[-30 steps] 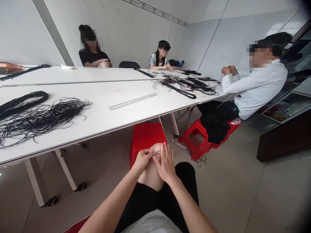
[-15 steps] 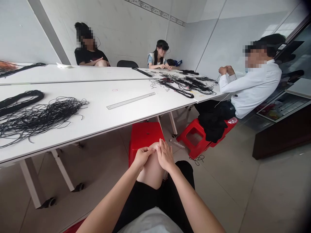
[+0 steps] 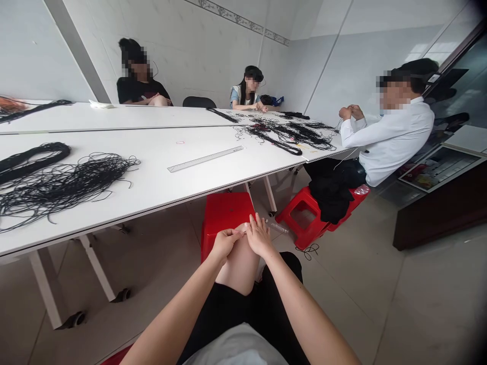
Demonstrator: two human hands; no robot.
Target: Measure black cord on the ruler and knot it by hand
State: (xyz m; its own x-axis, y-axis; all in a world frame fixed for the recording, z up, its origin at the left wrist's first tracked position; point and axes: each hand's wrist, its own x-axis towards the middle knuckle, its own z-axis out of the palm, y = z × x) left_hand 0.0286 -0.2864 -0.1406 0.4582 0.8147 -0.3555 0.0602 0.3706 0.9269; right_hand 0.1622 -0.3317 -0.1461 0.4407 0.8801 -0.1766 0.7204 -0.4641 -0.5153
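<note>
the left hand [image 3: 225, 243] has thumb and forefinger pinched tight on a thin dark cord [image 3: 244, 232], which lies right at the fingertips, with only a short bit showing in the gap toward the right hand [image 3: 259, 236]. the right hand is laid nearly flat, its fingers stretched forward and slightly fanned, thumb beside the cord's visible bit; whether the thumb or palm pins the cord, i cannot tell, as the hand covers that part. both hands rest at the bare knee [image 3: 238, 271], the cord running across its top.

just beyond the knee is a red stool [image 3: 228, 207], partly under the edge of the white table [image 3: 148, 185]. on that table lie a clear ruler [image 3: 205, 159], set at a slant, and to its left a loose heap of black cords [image 3: 76, 182] with a looped black hank [image 3: 64, 149] behind it. to the right, on the floor, are a clear bottle [image 3: 279, 227] and a coil of black cord [image 3: 309, 251], near a second red stool [image 3: 296, 208]. farther off, a person in a white shirt [image 3: 395, 132] sits beside a tangle of black cords [image 3: 291, 133] on the table.
</note>
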